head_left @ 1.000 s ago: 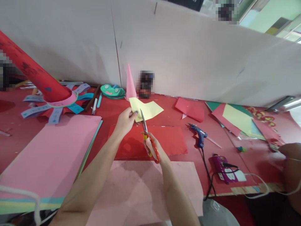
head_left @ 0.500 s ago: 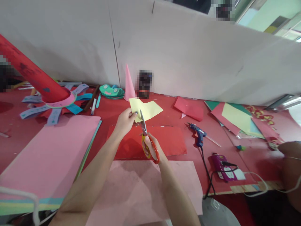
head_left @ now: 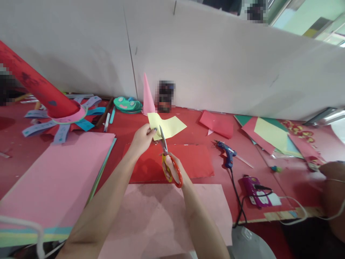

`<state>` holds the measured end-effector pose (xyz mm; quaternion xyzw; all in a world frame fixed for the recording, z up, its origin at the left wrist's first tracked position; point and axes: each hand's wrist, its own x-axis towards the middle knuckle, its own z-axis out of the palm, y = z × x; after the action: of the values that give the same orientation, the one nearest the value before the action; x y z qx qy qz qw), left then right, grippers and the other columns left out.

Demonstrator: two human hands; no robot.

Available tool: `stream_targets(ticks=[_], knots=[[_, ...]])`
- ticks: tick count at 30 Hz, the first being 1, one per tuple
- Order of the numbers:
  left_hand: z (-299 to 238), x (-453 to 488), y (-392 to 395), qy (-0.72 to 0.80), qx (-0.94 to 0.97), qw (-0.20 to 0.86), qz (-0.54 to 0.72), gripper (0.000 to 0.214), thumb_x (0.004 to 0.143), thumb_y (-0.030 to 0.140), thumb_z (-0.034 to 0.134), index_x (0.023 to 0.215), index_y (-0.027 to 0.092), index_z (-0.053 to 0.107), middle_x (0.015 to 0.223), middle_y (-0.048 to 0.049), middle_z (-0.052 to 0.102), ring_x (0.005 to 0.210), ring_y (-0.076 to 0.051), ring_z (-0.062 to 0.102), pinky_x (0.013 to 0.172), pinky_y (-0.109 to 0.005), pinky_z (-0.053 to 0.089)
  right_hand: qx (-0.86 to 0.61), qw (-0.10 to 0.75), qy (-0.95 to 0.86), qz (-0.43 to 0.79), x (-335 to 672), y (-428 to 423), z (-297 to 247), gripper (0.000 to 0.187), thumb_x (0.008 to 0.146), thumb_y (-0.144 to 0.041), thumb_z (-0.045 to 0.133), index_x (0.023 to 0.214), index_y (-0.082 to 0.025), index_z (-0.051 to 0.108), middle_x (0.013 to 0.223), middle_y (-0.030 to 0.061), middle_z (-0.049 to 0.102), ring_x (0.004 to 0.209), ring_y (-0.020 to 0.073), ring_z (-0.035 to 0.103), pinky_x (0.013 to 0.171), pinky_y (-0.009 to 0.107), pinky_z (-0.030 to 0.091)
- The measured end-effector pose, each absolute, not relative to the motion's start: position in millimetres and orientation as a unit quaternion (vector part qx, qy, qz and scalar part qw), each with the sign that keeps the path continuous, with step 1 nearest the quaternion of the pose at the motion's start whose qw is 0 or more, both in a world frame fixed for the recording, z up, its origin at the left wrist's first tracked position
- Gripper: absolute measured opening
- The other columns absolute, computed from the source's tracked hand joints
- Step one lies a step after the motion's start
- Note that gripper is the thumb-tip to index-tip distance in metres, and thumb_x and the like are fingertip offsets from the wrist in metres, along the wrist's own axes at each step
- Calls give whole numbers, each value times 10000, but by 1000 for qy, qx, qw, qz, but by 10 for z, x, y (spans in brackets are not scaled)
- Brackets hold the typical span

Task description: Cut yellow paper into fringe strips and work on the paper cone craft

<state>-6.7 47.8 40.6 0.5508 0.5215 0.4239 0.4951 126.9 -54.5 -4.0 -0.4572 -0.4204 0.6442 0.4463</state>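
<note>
My left hand pinches the near left corner of a pale yellow paper sheet, holding it just above the red table. My right hand grips red-handled scissors with its fingers through the loops. The blades point away from me and meet the sheet's near edge, right beside my left fingertips. Under both hands lies a red paper sheet, with a pink sheet nearer to me.
A big pink paper stack lies at left. A red cone with paper strips stands far left. A blue glue gun, a purple power strip and coloured sheets lie at right. A white partition closes the back.
The scissors' handles have closed slightly and the blades have edged a little further into the yellow sheet. Both hands stay almost where they were.
</note>
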Motion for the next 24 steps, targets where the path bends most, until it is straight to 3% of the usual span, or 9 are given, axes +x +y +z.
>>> stream_targets(ticks=[24], knots=[[329,-62,494,520,556,507,406,111,791,223,521,857,157,582,664,-22,663,480,-149,590,534,-291,505,-497,451,-403,623,1228,-542,4,480,773,-624,528,953,-179,528,482,-107,356,293,26,288,273,154,281]])
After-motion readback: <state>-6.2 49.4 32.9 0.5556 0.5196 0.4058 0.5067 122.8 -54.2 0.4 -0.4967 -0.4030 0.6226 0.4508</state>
